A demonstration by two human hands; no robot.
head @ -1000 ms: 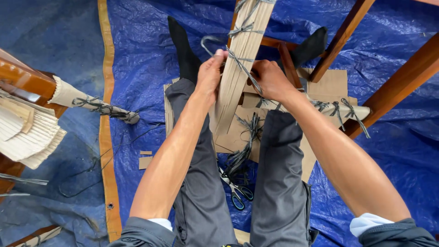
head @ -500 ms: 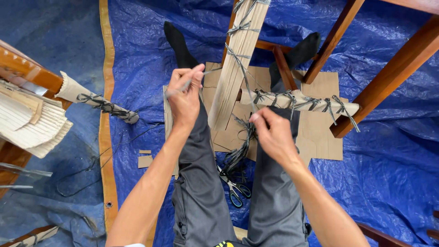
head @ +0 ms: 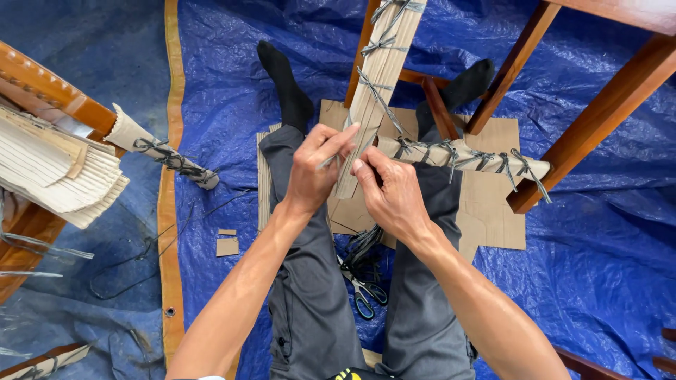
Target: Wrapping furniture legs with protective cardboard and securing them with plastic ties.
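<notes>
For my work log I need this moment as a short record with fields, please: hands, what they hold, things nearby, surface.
left hand: left hand pinches a grey strap end at the cardboard-wrapped furniture leg
right hand: right hand close beside it, fingertips at the same leg's lower end
between the legs: scissors, bundle of grey straps
under the work: flat cardboard sheet
surface: blue tarpaulin

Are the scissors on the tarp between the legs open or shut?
Shut, as far as shows: the scissors lie flat on the blue tarp with both teal handle loops side by side; the blades are partly hidden under cord scraps.
</notes>
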